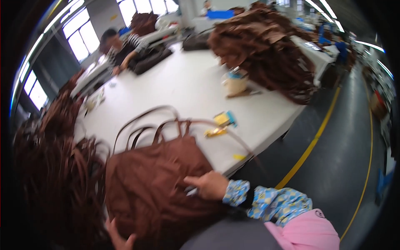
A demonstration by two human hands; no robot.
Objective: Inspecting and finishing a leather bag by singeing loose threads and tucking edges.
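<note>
A brown tote bag [156, 183] lies in front of me at the near edge of the white table, its thin handles looping away from me. My right hand [212, 186] is over the bag's right side, index finger pointing left across the fabric. Its other fingers are curled round a small pale, metallic-looking tool [192, 191], mostly hidden and blurred. At the bag's lower left edge is my left hand [118, 236], thumb and fingers apart against the fabric. The lower part of this hand is cut off by the picture's edge.
Brown bags with straps [62, 179] are heaped at left; another brown pile [266, 50] covers the table's far right. A yellow-and-blue item [225, 119] and a cream container [234, 83] stand on the white table [166, 87]. Across it a person [121, 50] handles dark material.
</note>
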